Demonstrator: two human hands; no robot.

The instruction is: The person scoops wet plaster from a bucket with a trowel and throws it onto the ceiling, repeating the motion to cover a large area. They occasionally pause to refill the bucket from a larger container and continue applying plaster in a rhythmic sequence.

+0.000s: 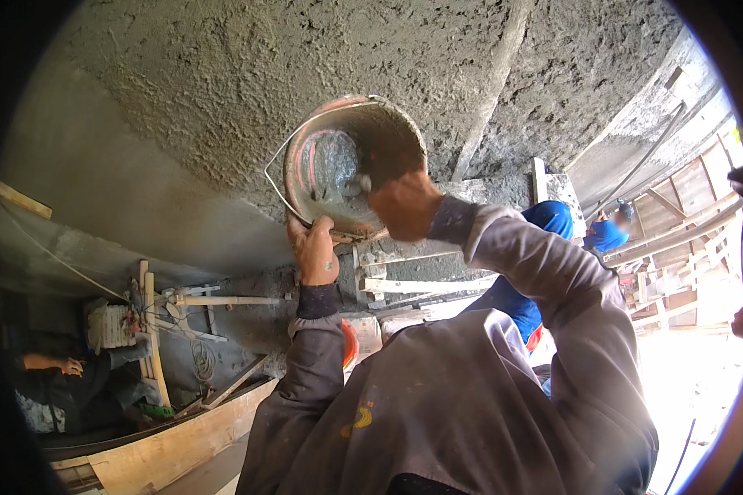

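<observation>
The left hand (312,250) is clamped on the lower left rim of the bucket (395,139); the right hand (409,206), blurred, reaches over the bucket's lower right edge, and whether its fingers are closed cannot be told. The bucket is held tilted, mouth toward the wearer, before a rough grey surface (215,91). Its wire handle (267,172) loops out on its left. Above right of the bucket runs a pale strip (495,78); below it, wooden boards (421,285); far right, a person in blue (609,235); far lower left, another person's hand (68,365).
</observation>
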